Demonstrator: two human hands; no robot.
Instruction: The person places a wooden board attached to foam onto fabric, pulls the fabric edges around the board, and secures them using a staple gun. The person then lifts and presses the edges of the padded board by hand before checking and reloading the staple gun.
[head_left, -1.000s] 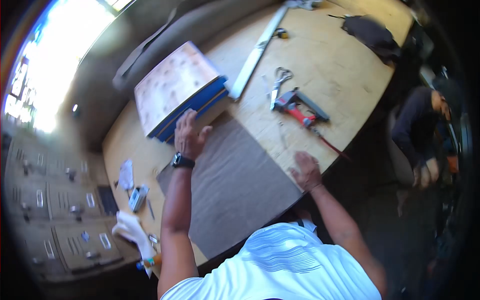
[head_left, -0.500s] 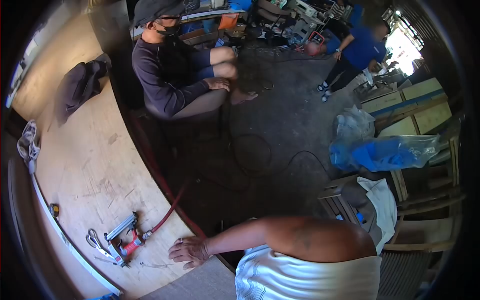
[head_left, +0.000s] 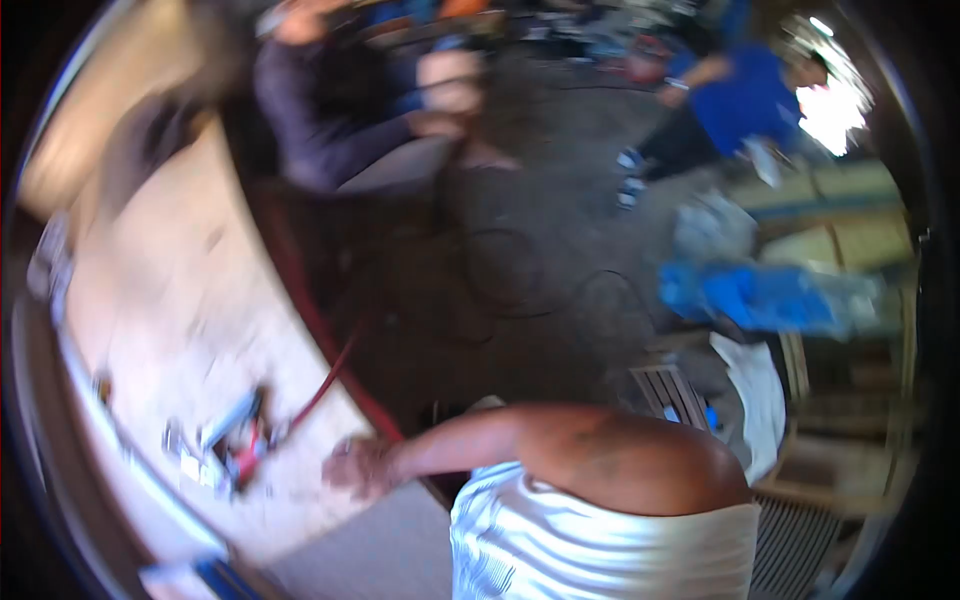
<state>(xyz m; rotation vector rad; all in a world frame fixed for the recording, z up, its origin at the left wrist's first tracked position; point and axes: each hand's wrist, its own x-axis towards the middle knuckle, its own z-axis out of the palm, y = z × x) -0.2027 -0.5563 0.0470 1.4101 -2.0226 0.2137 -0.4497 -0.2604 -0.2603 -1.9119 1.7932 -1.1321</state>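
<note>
My right hand (head_left: 360,468) rests palm down at the edge of the wooden tabletop (head_left: 190,330); its fingers are blurred but look laid out, holding nothing. Left of it lies a red and grey pneumatic stapler (head_left: 245,458), smeared by motion, joined to a red air hose (head_left: 335,378) that runs off the table edge. Scissors (head_left: 180,450) lie just beyond the stapler, and a small tape measure (head_left: 102,388) is near the far side. My left hand is out of view.
A seated person (head_left: 330,120) is beside the table, and another person in blue (head_left: 740,105) stands farther back. Hoses (head_left: 500,310) loop over the dark floor. Blue plastic wrap (head_left: 770,298) and wooden frames (head_left: 835,450) are at right. A dark cloth (head_left: 150,145) lies on the table.
The view has swung and become blurred. My right hand stays at the table edge, appearing slightly higher and farther left. The standing person has leaned and shifted right in view.
</note>
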